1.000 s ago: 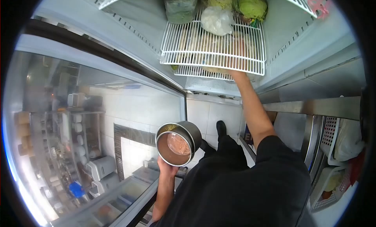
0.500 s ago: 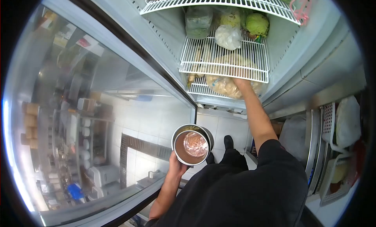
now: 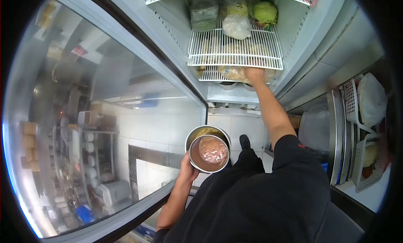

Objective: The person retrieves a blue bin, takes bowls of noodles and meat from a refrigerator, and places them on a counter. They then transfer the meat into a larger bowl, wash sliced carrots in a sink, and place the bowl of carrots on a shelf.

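My left hand (image 3: 188, 169) is closed on a pair of round metal containers, one partly over the other. The upper metal container (image 3: 200, 162) has a plastic-wrapped reddish-brown item (image 3: 213, 150) inside; the lower one shows something yellowish. My right hand (image 3: 254, 74) reaches into the open fridge, under the front edge of a white wire shelf (image 3: 235, 62). It is at a clear plastic bag of pale food (image 3: 233, 73) on the shelf below. Its fingers are hidden by the wire and the bag.
The glass fridge door (image 3: 138, 67) stands open at the left. A white bag (image 3: 236, 27), a green cabbage (image 3: 265, 13) and a clear container (image 3: 204, 16) sit on the wire shelf. Plastic baskets (image 3: 351, 101) are at the right.
The view has shifted, so the fridge shelves appear higher and metal containers below the bag have come into view. My right hand is still at the bag; my left still holds its containers.
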Available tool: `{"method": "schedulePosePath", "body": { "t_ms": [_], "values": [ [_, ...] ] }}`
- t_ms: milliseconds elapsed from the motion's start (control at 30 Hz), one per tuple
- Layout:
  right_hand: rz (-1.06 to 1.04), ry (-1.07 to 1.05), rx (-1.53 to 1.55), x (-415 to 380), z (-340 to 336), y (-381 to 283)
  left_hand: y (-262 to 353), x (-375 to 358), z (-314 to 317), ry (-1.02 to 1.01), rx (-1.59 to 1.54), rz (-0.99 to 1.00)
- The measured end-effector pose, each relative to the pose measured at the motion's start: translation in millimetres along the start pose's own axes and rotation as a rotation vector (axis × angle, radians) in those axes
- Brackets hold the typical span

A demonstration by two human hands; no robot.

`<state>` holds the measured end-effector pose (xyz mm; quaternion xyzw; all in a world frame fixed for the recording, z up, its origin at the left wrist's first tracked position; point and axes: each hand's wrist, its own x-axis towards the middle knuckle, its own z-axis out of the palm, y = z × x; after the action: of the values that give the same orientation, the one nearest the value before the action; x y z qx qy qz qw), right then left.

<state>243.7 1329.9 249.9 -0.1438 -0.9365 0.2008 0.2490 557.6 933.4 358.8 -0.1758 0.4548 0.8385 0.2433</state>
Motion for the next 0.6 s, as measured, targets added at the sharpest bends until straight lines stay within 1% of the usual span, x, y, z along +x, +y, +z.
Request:
{"method": "schedulePosePath", "body": {
  "t_ms": [33,67,100,167,267,367,400,433,500,600],
  "values": [
    [-0.041,0.064,-0.034,-7.9,-9.4,-6.5,0.5,2.4,0.5,-0.002,-0.015,-0.005],
    [-0.052,0.046,-0.054,-11.6,-17.1,-10.2,0.6,2.6,0.6,0.001,-0.031,-0.008],
    [0.011,-0.066,-0.057,-9.9,-33.9,-19.6,0.9,2.8,1.0,0.005,-0.045,-0.01],
    [0.135,-0.072,-0.016,-12.4,-37.3,-23.2,2.8,2.6,6.5,0.011,-0.053,0.001],
    [0.194,-0.025,0.061,-16.5,-40.3,-27.7,11.6,-0.3,19.2,0.019,-0.046,0.013],
    [0.319,-0.235,0.059,-18.6,-44.3,-33.3,11.3,-1.8,21.4,0.017,-0.044,0.04],
    [0.373,-0.365,0.019,-16.9,-52.8,-38.1,11.3,-2.1,20.8,0.018,-0.052,0.047],
    [0.372,-0.343,-0.02,-22.5,-61.1,-42.7,10.4,-1.6,19.5,0.017,-0.062,0.051],
    [0.233,-0.39,-0.025,-32.7,-71.9,-41.1,8.8,-4.7,22.1,0.005,-0.064,0.067],
    [0.322,-0.485,0.175,-38.1,-98.2,-50.5,9.7,-6.2,25.4,-0.028,-0.041,0.104]
  ]
}}
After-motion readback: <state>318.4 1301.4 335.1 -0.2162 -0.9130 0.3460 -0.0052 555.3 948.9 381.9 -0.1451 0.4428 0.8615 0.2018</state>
